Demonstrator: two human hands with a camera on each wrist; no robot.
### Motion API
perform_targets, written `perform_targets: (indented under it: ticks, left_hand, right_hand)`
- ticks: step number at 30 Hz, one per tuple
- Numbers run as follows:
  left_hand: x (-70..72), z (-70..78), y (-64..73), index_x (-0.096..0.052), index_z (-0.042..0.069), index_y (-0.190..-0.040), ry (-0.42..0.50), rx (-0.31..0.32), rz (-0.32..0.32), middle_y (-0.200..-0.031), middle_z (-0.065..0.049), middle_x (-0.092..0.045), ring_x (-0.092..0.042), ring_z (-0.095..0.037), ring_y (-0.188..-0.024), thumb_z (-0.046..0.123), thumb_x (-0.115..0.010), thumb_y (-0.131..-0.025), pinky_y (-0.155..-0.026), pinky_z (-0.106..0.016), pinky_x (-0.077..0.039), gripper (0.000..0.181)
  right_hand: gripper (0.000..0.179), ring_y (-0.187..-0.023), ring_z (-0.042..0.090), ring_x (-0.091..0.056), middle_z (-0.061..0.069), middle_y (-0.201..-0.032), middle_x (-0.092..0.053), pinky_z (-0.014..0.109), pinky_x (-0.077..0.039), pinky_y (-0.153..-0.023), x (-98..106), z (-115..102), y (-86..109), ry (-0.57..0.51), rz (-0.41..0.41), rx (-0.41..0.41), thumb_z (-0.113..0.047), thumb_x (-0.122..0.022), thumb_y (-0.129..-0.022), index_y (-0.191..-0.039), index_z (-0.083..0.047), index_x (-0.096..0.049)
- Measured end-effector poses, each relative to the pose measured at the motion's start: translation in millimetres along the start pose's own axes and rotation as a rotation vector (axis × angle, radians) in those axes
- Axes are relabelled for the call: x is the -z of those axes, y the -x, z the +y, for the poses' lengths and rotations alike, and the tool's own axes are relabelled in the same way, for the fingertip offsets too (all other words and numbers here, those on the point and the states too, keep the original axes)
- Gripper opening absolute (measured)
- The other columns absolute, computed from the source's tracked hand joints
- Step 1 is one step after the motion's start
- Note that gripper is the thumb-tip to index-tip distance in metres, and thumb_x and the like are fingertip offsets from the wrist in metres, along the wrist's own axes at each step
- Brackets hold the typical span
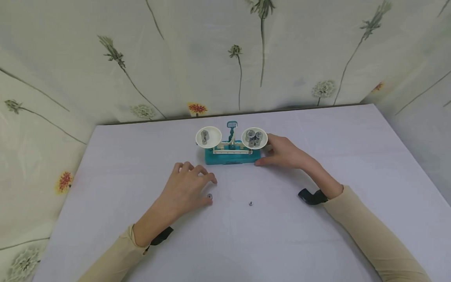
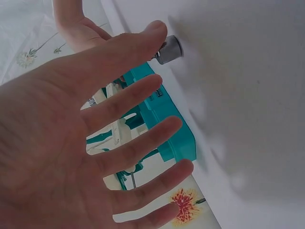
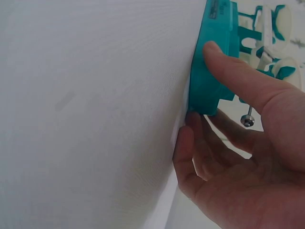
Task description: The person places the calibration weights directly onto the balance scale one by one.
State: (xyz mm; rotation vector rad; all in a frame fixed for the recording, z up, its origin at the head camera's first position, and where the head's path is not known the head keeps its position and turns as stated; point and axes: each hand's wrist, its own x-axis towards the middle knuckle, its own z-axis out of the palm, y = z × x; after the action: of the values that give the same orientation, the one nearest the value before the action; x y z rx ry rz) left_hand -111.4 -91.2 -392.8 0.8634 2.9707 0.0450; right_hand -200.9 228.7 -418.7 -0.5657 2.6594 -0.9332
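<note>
A teal balance scale [image 1: 232,158] with two white pans stands at the table's far side. My right hand [image 1: 284,152] grips the right end of its base, thumb on the front face and fingers around the end, as the right wrist view shows. My left hand [image 1: 186,188] hovers in front of the scale, fingers spread and palm empty. Close to its thumb, a small metal weight [image 1: 210,196] sits on the table; in the left wrist view this weight [image 2: 170,50] is partly behind the thumb tip. Whether they touch, I cannot tell.
The left pan [image 1: 215,138] bears a few metal weights; the right pan [image 1: 264,135] bears several. A smaller metal weight [image 1: 251,203] lies on the white table [image 1: 267,243], right of the left hand. Behind the table's far edge hangs a flower-patterned cloth [image 1: 197,58].
</note>
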Motion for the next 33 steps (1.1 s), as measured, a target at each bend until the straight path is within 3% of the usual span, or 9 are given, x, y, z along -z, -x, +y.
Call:
perform_targets:
  ticks: [11,24,33]
  left_hand:
    - [-4.0,0.3,-3.7,-0.072,0.038,-0.110,-0.015,-0.013,-0.041,-0.115,0.003,-0.075,-0.062,-0.030,-0.109,0.049,-0.088,-0.074,-0.100,-0.051,-0.045,0.041]
    - [-8.8,-0.7,-7.4,-0.073,0.034,-0.105,0.010,-0.048,0.027,-0.102,0.004,-0.076,-0.064,-0.027,-0.101,0.037,-0.085,-0.081,-0.095,-0.048,-0.047,0.026]
    - [-13.8,-1.4,-12.4,-0.074,0.034,-0.103,0.006,-0.025,0.055,-0.097,0.002,-0.077,-0.063,-0.025,-0.092,0.035,-0.085,-0.082,-0.091,-0.046,-0.049,0.024]
  right_hand:
    - [0.085,-0.128,0.030,-0.060,0.008,-0.140,-0.060,0.049,-0.054,-0.101,0.8,-1.2,0.7,0.005,-0.003,-0.008,-0.031,-0.087,-0.080,-0.149,-0.014,-0.042]
    - [0.087,-0.127,0.030,-0.060,0.009,-0.141,-0.060,0.050,-0.055,-0.100,0.3,-2.5,1.5,0.005,-0.001,0.001,-0.029,-0.087,-0.080,-0.151,-0.013,-0.041]
    - [0.087,-0.128,0.030,-0.060,0.009,-0.141,-0.060,0.050,-0.054,-0.101,0.2,-1.6,1.3,0.005,-0.001,0.004,-0.030,-0.087,-0.080,-0.151,-0.013,-0.041]
